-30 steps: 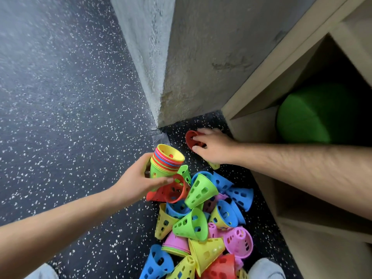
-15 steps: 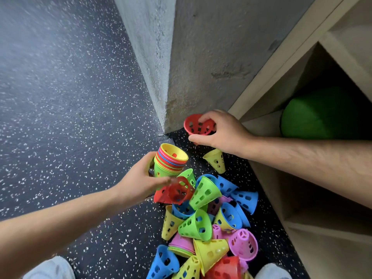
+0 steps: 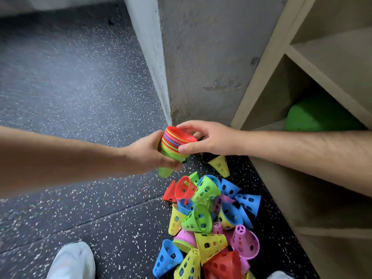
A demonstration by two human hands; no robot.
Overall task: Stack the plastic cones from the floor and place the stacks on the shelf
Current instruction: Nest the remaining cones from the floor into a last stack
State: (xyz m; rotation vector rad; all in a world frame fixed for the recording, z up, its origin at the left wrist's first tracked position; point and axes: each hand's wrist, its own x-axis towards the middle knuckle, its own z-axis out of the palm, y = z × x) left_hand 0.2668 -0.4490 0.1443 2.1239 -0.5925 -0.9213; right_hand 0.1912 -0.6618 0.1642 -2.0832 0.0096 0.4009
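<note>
My left hand [image 3: 150,153] grips the cone stack [image 3: 174,146] steady while my right hand [image 3: 205,138] pinches its red top cone [image 3: 182,133], seating it.

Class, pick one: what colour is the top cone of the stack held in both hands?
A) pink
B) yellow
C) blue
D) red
D: the stack gripped by the left hand and right hand has a red cone uppermost.
</note>
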